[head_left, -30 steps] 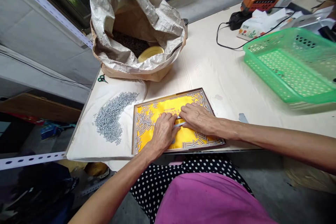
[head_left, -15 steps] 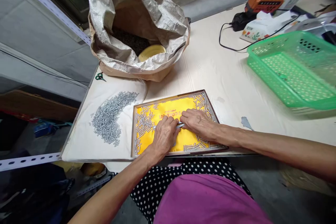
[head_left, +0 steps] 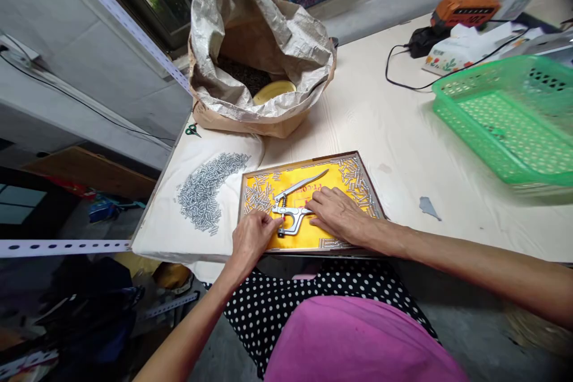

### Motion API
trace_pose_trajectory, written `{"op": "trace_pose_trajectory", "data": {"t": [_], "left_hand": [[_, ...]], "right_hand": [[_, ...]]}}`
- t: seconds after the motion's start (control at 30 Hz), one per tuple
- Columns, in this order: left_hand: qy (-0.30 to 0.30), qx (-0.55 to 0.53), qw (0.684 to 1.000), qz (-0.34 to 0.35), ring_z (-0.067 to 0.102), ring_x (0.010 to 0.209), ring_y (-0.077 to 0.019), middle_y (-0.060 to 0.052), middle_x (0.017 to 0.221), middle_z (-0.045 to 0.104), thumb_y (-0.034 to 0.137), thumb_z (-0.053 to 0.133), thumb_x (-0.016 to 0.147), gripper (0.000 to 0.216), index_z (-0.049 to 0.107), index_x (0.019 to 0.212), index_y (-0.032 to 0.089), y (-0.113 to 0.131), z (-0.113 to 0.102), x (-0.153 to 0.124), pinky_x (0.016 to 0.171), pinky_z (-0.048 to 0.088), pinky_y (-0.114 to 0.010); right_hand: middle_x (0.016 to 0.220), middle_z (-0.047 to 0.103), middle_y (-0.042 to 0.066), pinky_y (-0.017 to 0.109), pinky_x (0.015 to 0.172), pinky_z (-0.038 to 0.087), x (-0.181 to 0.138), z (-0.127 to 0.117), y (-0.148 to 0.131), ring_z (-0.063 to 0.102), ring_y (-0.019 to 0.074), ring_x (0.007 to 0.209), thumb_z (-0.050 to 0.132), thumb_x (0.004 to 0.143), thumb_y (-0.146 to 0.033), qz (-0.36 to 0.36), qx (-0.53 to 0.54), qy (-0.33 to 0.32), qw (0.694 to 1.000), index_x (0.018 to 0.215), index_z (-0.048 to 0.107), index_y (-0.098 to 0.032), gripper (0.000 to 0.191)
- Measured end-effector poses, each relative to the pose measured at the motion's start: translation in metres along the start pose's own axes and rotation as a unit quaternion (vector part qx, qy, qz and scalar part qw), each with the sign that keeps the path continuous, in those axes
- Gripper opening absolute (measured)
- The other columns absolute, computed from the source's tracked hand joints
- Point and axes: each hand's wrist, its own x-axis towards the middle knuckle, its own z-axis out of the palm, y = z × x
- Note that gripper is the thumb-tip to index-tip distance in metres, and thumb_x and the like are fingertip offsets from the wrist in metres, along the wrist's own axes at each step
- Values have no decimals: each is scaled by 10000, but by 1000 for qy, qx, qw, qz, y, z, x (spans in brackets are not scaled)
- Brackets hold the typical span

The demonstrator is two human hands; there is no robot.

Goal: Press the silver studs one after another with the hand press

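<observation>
A shallow brown-framed tray (head_left: pixel 363 182) with a yellow lining lies at the table's near edge, with small silver metal pins scattered along its sides. Silver hand pliers (head_left: pixel 290 210) lie on the lining, their long upper handle sprung open toward the far right. My left hand (head_left: pixel 251 237) is curled, its fingertips pinched at the pliers' jaw end; what they pinch is too small to see. My right hand (head_left: pixel 338 213) rests on the tray with its fingertips closed on the pliers' lower handle.
A heap of the same pins (head_left: pixel 205 192) lies on a white cloth (head_left: pixel 156 233) left of the tray. A large open paper sack (head_left: pixel 264 30) holding a yellow bowl (head_left: pixel 274 91) stands behind, small green scissors (head_left: pixel 192 129) beside it. At the right are a green plastic basket (head_left: pixel 505 119) and a black cable (head_left: pixel 403 80).
The camera has shifted. My hands, which covered the pliers, have drawn apart: the left moved back toward me, and the pliers' upper handle now stands open in plain view.
</observation>
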Motion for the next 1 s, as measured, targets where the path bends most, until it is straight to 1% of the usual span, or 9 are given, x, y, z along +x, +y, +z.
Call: {"op": "trace_pose_trajectory", "data": {"t": [0.13, 0.2, 0.27, 0.37, 0.47, 0.57, 0.63, 0.8, 1.0], "left_hand": [[-79, -44, 996, -26, 552, 606, -153, 9, 571, 609, 358, 709, 787, 284, 664, 568, 184, 13, 9, 15, 566, 304, -264], [-121, -68, 990, -13, 488, 527, -128, 33, 473, 510, 338, 705, 780, 337, 617, 499, 173, 12, 10, 20, 534, 280, -261], [-134, -64, 989, 22, 494, 527, -126, 32, 480, 514, 324, 702, 787, 327, 623, 512, 165, 7, 8, 21, 534, 303, -255], [-65, 37, 993, 93, 623, 732, -175, -34, 725, 673, 223, 618, 854, 204, 706, 684, 154, 0, 0, 15, 643, 411, -257], [-20, 153, 980, 128, 659, 929, -216, -90, 964, 699, 186, 523, 928, 227, 732, 844, 159, -4, -7, 4, 736, 466, -284], [-22, 170, 977, 127, 671, 932, -210, -78, 1049, 686, 264, 530, 968, 214, 730, 979, 189, -9, -15, -2, 720, 478, -280], [21, 137, 983, 118, 673, 924, -193, -55, 1081, 678, 316, 551, 975, 211, 718, 1058, 218, -18, -22, 3, 725, 473, -269], [156, 116, 981, -4, 655, 890, -191, -68, 1059, 669, 308, 484, 1008, 269, 724, 1024, 188, -64, -46, 51, 704, 422, -273], [135, 168, 975, -61, 615, 977, -230, -107, 1136, 644, 231, 391, 1004, 314, 696, 1058, 176, -113, -42, 111, 750, 394, -307]], "right_hand": [[957, 631, 75, 343, 762, 377, 2, 12, 3, 516, 221, 882, 473, 981, -131, -15, 10, 2, 1000, 949, 606, -173, 143], [932, 628, 69, 337, 756, 392, 1, 15, 8, 523, 216, 861, 461, 974, -120, -22, 21, 14, 999, 919, 593, -183, 156], [924, 632, 67, 325, 758, 407, 0, 16, 13, 538, 210, 860, 458, 966, -111, -32, 33, 24, 999, 910, 588, -190, 161], [910, 642, 60, 321, 756, 424, -1, 16, 19, 552, 204, 842, 452, 955, -111, -47, 40, 42, 997, 899, 587, -207, 175], [913, 655, 59, 335, 756, 447, -1, 16, 20, 567, 209, 835, 440, 946, -116, -50, 39, 50, 997, 921, 601, -221, 194], [955, 673, 77, 353, 775, 474, -3, 19, 20, 590, 219, 874, 399, 946, -102, -48, 33, 61, 996, 960, 614, -219, 246], [950, 677, 79, 346, 756, 486, -4, 21, 19, 598, 216, 867, 385, 948, -94, -44, 30, 64, 997, 953, 618, -218, 265], [900, 669, 60, 324, 744, 494, -4, 27, 17, 601, 196, 824, 406, 962, -109, -37, 32, 79, 996, 933, 620, -217, 241], [892, 665, 54, 325, 735, 478, -5, 27, 15, 594, 197, 809, 424, 956, -106, -39, 13, 84, 996, 933, 617, -219, 224]]}}
